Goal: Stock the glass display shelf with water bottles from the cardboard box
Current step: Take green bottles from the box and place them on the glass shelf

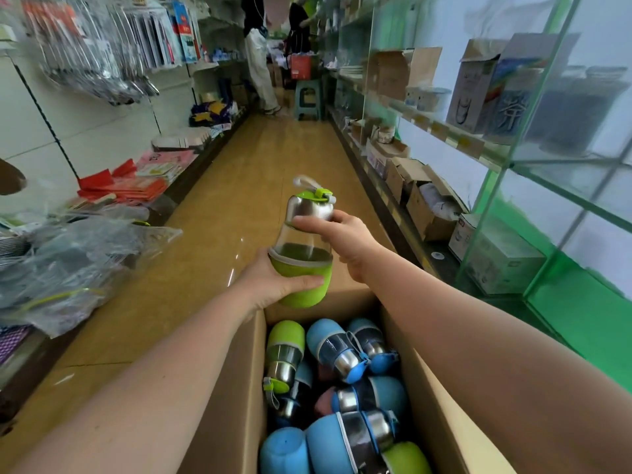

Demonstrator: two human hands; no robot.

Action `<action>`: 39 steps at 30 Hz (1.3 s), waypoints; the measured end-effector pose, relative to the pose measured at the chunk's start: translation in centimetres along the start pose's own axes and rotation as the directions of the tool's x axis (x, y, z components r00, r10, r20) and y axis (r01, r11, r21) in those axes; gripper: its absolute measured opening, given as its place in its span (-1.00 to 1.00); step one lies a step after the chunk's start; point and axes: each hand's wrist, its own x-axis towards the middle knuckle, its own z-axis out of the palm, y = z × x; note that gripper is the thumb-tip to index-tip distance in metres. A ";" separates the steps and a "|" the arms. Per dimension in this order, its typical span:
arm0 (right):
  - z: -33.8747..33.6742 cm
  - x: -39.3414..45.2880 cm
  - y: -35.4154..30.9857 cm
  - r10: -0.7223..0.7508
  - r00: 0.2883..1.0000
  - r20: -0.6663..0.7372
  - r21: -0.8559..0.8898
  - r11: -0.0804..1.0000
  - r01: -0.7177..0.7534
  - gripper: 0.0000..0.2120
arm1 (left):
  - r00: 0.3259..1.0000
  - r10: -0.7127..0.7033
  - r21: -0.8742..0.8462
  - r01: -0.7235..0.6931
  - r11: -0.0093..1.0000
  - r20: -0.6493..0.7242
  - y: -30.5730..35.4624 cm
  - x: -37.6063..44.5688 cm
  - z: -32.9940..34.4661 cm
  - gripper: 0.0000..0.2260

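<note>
I hold a green water bottle (pixel 302 249) upright above the far end of the open cardboard box (pixel 239 371). My left hand (pixel 273 280) grips its green sleeve at the bottom. My right hand (pixel 338 234) grips the steel shoulder just under the green cap. Several blue and green bottles (pixel 342 350) lie jumbled inside the box. The glass display shelf (pixel 513 159) stands to the right, with boxed goods on its upper level.
A narrow shop aisle with a tan floor (pixel 239 186) runs ahead. Plastic-wrapped goods (pixel 68 265) pile on the low shelf at left. Cardboard cartons (pixel 427 203) sit under the glass shelving at right. Two people (pixel 260 53) and a stool (pixel 309 97) are at the aisle's far end.
</note>
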 end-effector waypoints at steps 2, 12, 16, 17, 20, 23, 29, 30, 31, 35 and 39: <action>0.0 0.6 -0.9 -0.039 0.999 0.000 -0.003 0.999 0.039 -0.64 | 0.996 0.036 0.014 -0.035 0.999 -0.076 0.4 1.1 -0.2 -0.34; -1.6 3.0 -12.2 -0.072 0.997 0.004 -0.110 0.991 0.072 -0.64 | 0.996 0.071 0.040 -0.069 0.997 -0.050 10.2 4.5 -3.7 -0.29; -2.5 2.6 -21.0 -0.084 0.996 0.016 -0.139 0.987 0.085 -0.66 | 0.995 0.094 0.005 -0.094 0.996 -0.042 17.7 3.8 -6.1 -0.30; -2.7 2.3 -23.4 -0.088 0.996 0.013 -0.143 0.986 0.089 -0.65 | 0.994 0.105 0.005 -0.105 0.994 -0.040 19.9 3.4 -6.9 -0.31; -3.4 1.1 -31.1 -0.087 0.996 0.006 -0.161 0.983 0.087 -0.56 | 0.990 0.141 -0.011 -0.141 0.990 -0.020 27.4 2.6 -9.4 -0.36; -4.5 -0.4 -39.8 -0.077 0.997 -0.010 -0.198 0.977 0.073 -0.54 | 0.981 0.195 -0.037 -0.195 0.980 0.016 35.8 1.1 -11.7 -0.43; -7.3 -4.9 -54.4 -0.127 0.990 -0.058 -0.252 0.962 0.108 -0.69 | 0.959 0.251 -0.044 -0.248 0.968 0.130 50.1 -1.4 -15.2 -0.40; -7.8 -5.7 -56.1 -0.138 0.987 -0.077 -0.255 0.960 0.115 -0.72 | 0.955 0.258 -0.029 -0.257 0.966 0.149 52.1 -1.8 -15.6 -0.38; -8.2 -6.6 -57.8 -0.147 0.985 -0.093 -0.253 0.960 0.120 -0.73 | 0.950 0.264 -0.004 -0.267 0.964 0.169 53.9 -2.0 -16.0 -0.36; -10.0 -9.5 -63.1 -0.183 0.971 -0.154 -0.287 0.949 0.134 -0.71 | 0.915 0.299 0.075 -0.330 0.941 0.272 60.2 -3.0 -16.9 -0.21; -12.0 -12.4 -66.9 -0.228 0.943 -0.244 -0.346 0.928 0.135 -0.68 | 0.860 0.377 0.092 -0.431 0.898 0.343 65.3 -4.4 -16.1 -0.58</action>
